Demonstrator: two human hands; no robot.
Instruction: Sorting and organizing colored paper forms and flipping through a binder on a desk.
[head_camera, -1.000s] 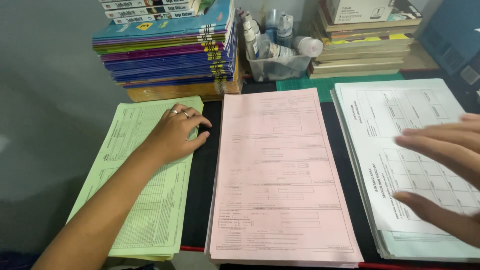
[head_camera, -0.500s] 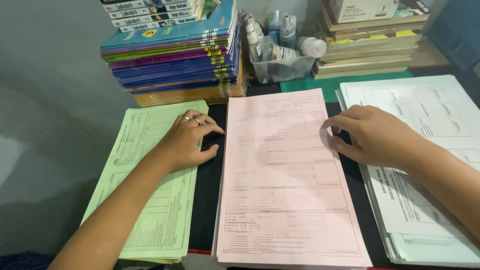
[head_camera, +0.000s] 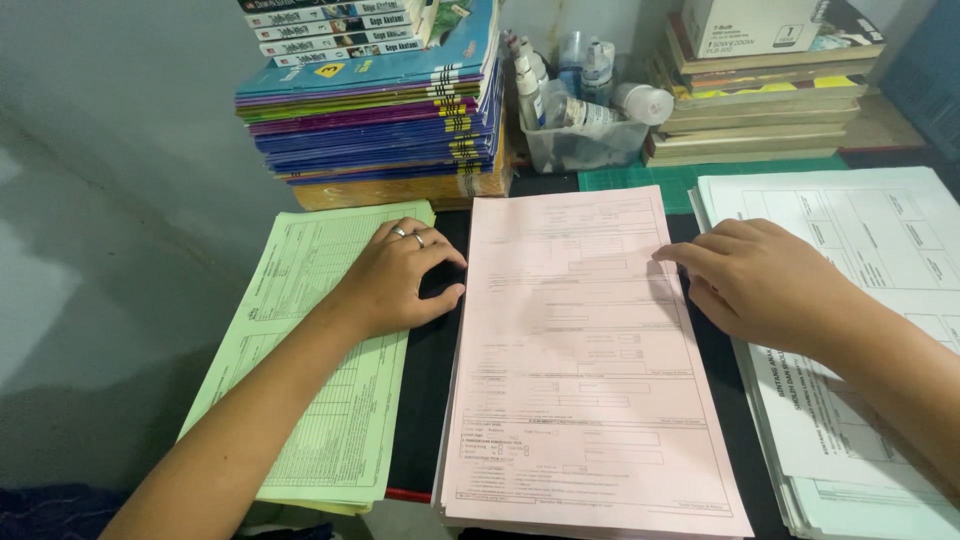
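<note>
Soft, even indoor light falls from above, bright on the pink forms (head_camera: 585, 350) and dimmer toward the grey wall (head_camera: 120, 200) at left. Both hands cast faint, blurred shadows onto the paper beneath them. The picture is fairly sharp, with no glare; straight edges bow slightly near the corners.

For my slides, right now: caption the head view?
Left hand rests on green forms; right hand fingers pink stack's edge.

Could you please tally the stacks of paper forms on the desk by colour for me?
Green stack: 1, under the left hand
Pink stack: 1, touched at its right edge by the right hand
White stack: 1
Total: 3 stacks
</note>
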